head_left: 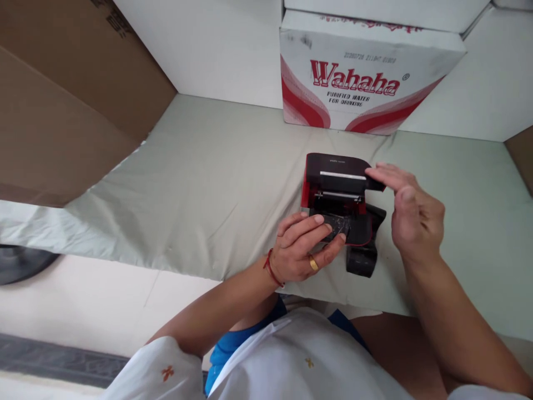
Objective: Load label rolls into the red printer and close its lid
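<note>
Head cam: L hand [300, 247] on blk/red device [338, 196], R hand [416, 214] at lid [339, 165], both unclenched. Prob. light, stiff; hold red sides [305, 194].

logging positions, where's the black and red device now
Right of centre in the head view, the device sits between left hand and right hand, in front of the Wahaha carton.

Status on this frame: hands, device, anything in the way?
Left hand on lower flap; right hand at lid. Black-and-red device open on cloth. Possibly in the way: black item close beside it.
</note>
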Motion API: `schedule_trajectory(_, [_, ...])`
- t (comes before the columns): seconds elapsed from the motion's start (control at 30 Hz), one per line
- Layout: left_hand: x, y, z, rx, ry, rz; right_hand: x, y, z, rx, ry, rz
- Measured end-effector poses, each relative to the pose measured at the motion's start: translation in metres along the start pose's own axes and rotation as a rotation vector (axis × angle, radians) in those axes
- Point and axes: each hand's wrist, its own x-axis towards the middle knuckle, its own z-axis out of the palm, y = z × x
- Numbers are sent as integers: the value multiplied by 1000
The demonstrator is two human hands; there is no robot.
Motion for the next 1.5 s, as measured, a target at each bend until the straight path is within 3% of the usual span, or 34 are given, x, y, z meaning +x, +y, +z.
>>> schedule_trajectory(0.2, [-3,0,0,-59,-46,-26,-35,6,3,66,-33,-84])
schedule_trajectory(0.33, [-3,-3,-2,-82,-142,-29,-38,7,9,39,-4,-124])
schedule_trajectory(0.43, [-4,-11,-5,-124,-122,-50,-36,6,10,45,-11,-147])
schedule_trajectory(0.7, [-2,-34,-6,-412,-102,-494,-38,1,17,72,45,-64])
schedule_trajectory(0.9, [-6,-38,-2,-558,-68,-594,-38,-3,16,80,44,-48])
schedule_trajectory(1.0, [-9,-43,4,-703,-45,-678,-37,-10,15,80,-23,-41])
schedule_trajectory(1.13, [-15,-52,11,-769,-23,-760,-40,-17,17,82,-111,-206])
schedule_trajectory(1.23, [-20,-61,13,-760,-117,-805,-46,-17,16,3,-22,-327])
schedule_trajectory(1.33, [-25,-66,14,-777,-215,-803,-54,-15,13,-74,52,-350])
schedule_trajectory(1.5, [-24,-64,16,-838,-213,-877,-62,-13,11,-119,67,-357])
